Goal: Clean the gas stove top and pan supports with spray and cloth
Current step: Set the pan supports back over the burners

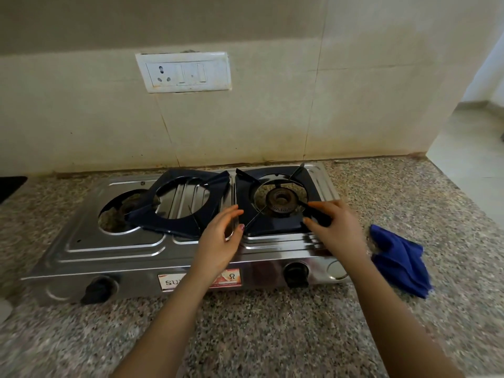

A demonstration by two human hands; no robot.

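The gas stove stands on the speckled stone counter, its back edge close to the tiled wall. The right pan support sits squarely over the right burner. The left pan support lies skewed, off the left burner opening, covering part of that opening and the stove's middle panel.

Both forearms reach forward from the lower edge of the view, one to each side of the right pan support.
- Left hand: palm turned inward, fingers straight and held together, thumb spread, its tip at the support's near left corner. It holds nothing.
- Right hand: fingers curved, thumb and forefinger apart, with the support's near right corner between them. Motion blur hides the contact, so whether they clamp the support cannot be told.

The blue cloth lies crumpled on the counter just to the right of the stove, near the right wrist and apart from both hands. Two black knobs and a label occupy the stove's front face. A white switch plate is mounted on the wall above
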